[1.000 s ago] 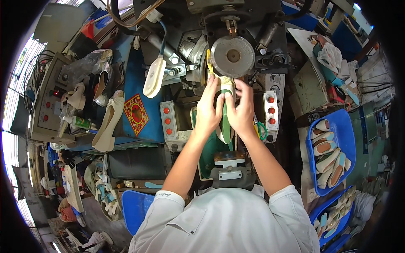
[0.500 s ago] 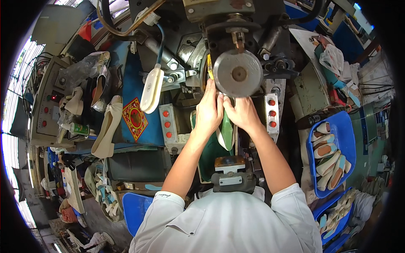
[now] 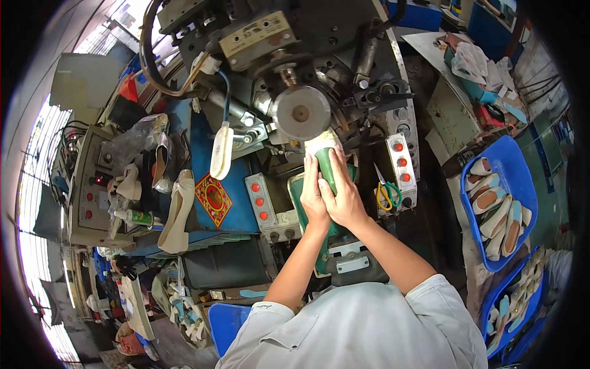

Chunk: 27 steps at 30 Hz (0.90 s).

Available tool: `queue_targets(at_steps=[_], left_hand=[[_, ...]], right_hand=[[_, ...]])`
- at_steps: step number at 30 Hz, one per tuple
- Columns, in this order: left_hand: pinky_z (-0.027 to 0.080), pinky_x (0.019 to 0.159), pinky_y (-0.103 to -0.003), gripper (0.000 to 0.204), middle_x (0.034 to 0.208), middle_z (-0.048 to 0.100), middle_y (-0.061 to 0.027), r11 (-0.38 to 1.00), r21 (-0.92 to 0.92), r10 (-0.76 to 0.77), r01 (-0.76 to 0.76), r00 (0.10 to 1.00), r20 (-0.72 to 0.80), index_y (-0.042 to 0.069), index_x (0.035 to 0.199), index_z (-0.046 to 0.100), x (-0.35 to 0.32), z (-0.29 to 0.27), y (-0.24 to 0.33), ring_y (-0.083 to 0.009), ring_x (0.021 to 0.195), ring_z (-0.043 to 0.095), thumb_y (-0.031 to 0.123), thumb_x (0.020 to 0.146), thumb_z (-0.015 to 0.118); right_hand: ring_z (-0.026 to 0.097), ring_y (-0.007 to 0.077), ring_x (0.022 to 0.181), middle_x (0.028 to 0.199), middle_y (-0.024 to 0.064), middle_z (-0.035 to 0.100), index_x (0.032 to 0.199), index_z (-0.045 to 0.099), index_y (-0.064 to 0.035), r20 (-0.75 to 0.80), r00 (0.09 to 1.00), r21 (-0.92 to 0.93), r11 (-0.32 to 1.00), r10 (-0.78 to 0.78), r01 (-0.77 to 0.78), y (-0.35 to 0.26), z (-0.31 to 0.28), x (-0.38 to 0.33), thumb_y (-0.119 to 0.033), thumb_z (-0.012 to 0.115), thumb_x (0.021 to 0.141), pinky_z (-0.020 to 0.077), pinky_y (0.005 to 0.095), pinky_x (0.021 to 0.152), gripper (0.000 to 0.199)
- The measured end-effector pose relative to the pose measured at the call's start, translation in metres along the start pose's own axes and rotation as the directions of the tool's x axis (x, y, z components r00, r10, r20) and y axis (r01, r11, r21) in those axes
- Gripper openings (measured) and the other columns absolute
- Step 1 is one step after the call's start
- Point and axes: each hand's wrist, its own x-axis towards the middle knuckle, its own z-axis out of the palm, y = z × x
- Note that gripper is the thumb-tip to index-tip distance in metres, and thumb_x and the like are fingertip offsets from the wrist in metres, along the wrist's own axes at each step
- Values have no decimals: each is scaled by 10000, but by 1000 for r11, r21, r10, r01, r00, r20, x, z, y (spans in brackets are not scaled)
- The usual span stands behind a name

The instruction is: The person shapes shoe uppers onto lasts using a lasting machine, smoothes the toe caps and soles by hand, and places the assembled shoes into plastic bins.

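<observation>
Our left hand and right hand clasp a green shoe last under the machine's round disc; our fingers hide most of it.

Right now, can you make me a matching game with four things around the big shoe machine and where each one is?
Things:
1. green shoe form
2. scissors
3. blue basket
4. cream shoe

Places:
A. far right, full of shoe parts
B. gripped by the left hand and right hand, under the round metal disc
C. left of the machine, by the red and gold sticker
D. just right of the hands, beside the red buttons

Pairs: 1-B, 2-D, 3-A, 4-C
</observation>
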Motion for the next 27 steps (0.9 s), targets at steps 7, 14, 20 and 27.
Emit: queue_targets(at_steps=[7,14,20,27], left_hand=[[469,1172,-415,503,1642,476,-213,1000,14,18,-18,1000,-2,-21,1535,548,-1,0,-6,-350,1523,463,2,1033,562],[437,1193,-434,491,1625,492,-231,1000,-4,6,-6,1000,-22,-11,1537,552,-3,-1,-6,-361,1500,493,108,1061,566],[405,1215,-446,493,1637,473,-242,1000,23,12,-13,1000,11,-18,1547,534,-4,-2,1,-369,1508,481,147,1083,531],[404,1214,-407,498,1656,436,-251,995,-93,-28,33,998,54,-25,1545,526,-9,-17,3,-331,1519,470,10,1048,544]], right_hand=[[235,485,1598,1697,343,251,1632,288,88,-6,1000,40,999,3,-3,-4,-1,1,-226,565,1075,253,523,1299,698],[227,498,1596,1701,344,239,1631,283,88,-10,1000,28,1000,-9,9,-1,2,-1,-231,559,1079,246,537,1301,694],[227,519,1588,1700,355,224,1627,272,100,-4,1000,4,1000,-31,31,-3,-2,-3,-236,551,1081,241,552,1301,699],[208,535,1586,1685,406,185,1630,200,128,56,998,-54,998,-25,28,-10,-3,-2,-222,551,1075,233,538,1306,744]])
